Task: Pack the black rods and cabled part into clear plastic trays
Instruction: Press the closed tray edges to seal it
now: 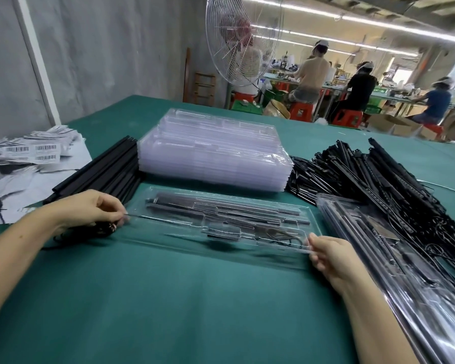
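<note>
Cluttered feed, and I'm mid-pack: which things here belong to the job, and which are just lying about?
Job: tray pinched by left hand and right hand; empty tray stack; black rods; cabled parts; packed trays.
Lying about: barcode labels; fan.

Bare green tabletop (168, 298) in front, tray stack (216, 151) behind, rod piles flanking
</note>
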{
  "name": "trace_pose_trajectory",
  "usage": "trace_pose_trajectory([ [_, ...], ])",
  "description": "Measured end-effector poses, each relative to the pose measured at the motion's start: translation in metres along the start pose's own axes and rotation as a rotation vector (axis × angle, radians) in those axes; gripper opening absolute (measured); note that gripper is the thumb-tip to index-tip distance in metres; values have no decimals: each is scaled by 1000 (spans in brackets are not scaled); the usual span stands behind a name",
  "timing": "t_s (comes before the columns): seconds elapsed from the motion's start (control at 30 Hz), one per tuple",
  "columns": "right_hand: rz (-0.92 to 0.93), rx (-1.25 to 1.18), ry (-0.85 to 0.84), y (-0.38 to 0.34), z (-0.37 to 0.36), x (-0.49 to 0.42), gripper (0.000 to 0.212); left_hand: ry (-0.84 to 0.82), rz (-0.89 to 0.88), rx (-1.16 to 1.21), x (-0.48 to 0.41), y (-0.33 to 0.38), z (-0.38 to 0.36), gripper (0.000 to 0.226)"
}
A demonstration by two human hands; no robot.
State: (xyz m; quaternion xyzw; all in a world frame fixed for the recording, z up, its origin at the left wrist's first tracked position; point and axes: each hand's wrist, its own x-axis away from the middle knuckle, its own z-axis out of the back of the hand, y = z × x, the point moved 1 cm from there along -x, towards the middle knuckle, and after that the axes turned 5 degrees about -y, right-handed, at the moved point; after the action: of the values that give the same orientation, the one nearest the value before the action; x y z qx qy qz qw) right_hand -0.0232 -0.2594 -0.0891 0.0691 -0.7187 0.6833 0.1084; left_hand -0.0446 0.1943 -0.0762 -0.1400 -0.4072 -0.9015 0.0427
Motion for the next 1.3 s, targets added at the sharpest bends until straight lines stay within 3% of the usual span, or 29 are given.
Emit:
trace_pose_trajectory([
  [0.1, 3, 50, -20, 0, 2, 1, 24, 120, -29, -194, 1, 12, -6, 22],
  [0.3, -4, 57, -45, -3, 0, 6, 22, 517, -79, -606, 3, 34, -15, 19],
  [0.43, -10, 31, -63, -2, -3, 11, 19, 372, -21, -544, -3, 42, -11, 7],
  [0.53, -41, -57, -63, -2, 1, 11, 14, 475, 39, -498, -5, 49, -15, 28],
  [0.6, -46, -60, -58, -3, 2, 11, 13, 564, -3, -494, -4, 53, -22, 24],
  [0.73, 30, 44, 71, 2, -1, 7, 14, 460, 51, -524, -2, 53, -41, 17],
  [1.03, 35, 71, 155, 3, -5, 3, 22, 408, 326, -678, 6, 63, -49, 43],
  [1.2, 36, 121, 168, 1, -8, 3, 25, 315, 405, -705, 5, 74, -45, 40],
  [1.3, 31, 132, 169, 1, -7, 5, 24, 339, 406, -719, 6, 76, -49, 32],
])
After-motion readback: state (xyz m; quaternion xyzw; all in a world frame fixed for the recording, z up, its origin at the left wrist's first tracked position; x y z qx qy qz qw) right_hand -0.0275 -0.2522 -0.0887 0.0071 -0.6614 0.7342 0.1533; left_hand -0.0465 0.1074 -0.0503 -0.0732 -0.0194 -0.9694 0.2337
